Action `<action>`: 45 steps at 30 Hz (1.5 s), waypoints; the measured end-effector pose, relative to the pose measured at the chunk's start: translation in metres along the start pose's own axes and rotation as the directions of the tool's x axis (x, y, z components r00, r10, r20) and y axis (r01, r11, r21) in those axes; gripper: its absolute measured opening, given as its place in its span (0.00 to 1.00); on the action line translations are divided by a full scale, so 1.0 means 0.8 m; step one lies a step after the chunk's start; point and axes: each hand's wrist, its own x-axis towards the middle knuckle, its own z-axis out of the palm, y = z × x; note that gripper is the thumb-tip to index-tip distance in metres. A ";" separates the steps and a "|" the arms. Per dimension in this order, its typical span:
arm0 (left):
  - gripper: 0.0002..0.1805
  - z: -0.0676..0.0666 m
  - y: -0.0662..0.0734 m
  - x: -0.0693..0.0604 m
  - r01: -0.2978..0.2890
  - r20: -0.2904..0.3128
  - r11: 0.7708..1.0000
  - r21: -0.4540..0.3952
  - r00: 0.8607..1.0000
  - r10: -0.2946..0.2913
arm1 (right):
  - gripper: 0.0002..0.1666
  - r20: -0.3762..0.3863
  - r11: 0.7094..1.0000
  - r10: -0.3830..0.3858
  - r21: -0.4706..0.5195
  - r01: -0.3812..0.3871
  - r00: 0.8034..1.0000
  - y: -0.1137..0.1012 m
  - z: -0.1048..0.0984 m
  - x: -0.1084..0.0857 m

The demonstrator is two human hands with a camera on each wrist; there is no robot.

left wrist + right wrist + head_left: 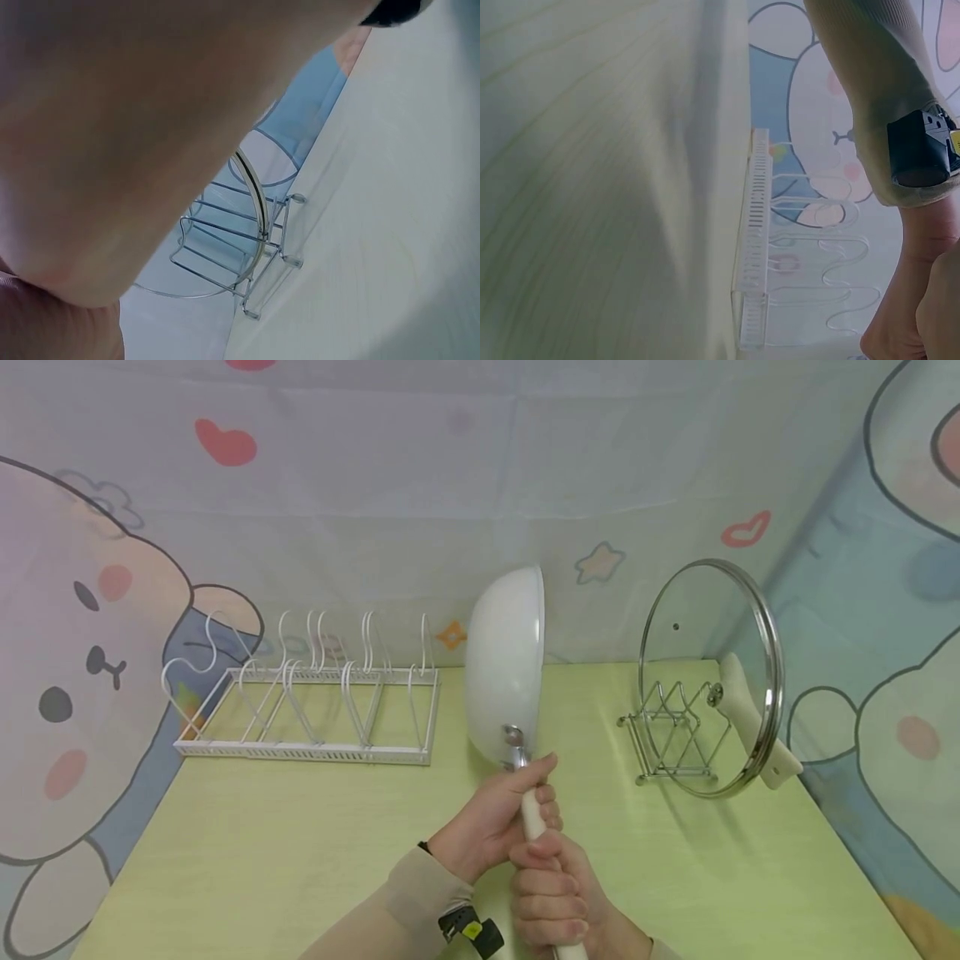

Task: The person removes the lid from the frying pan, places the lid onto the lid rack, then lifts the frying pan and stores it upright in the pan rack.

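Note:
A white pan (502,660) is held on its side in the middle of the head view, its rounded outside facing left. My left hand (495,822) grips the pale handle near the metal joint, thumb laid along it. Behind it, nearer to me, my right hand (551,893) wraps its fingers round the rear part of the same handle (532,814). In the left wrist view my forearm and hand hide much of the scene, and the pan does not show. Part of a hand (937,300) appears at the right edge of the right wrist view.
A white wire rack (307,752) with several curved dividers stands at the back left. On the right, a small metal rack (675,772) holds an upright glass lid (772,677) with a pale handle. A patterned cloth (405,460) hangs behind the pale green table (285,843).

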 end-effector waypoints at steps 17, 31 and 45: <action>0.19 0.004 0.001 -0.003 0.006 -0.007 1.000 0.022 1.000 -0.006 | 0.22 0.057 1.000 0.024 0.005 -0.024 0.998 0.000 0.007 0.011; 0.20 0.012 0.009 -0.010 0.035 -0.014 0.999 -0.011 0.999 -0.035 | 0.23 0.017 1.000 -0.009 -0.030 0.009 1.000 0.004 0.010 0.016; 0.23 0.019 0.024 -0.019 0.052 -0.023 0.998 0.024 0.998 -0.051 | 0.23 -0.018 0.999 -0.033 -0.038 0.032 0.999 0.008 0.021 0.031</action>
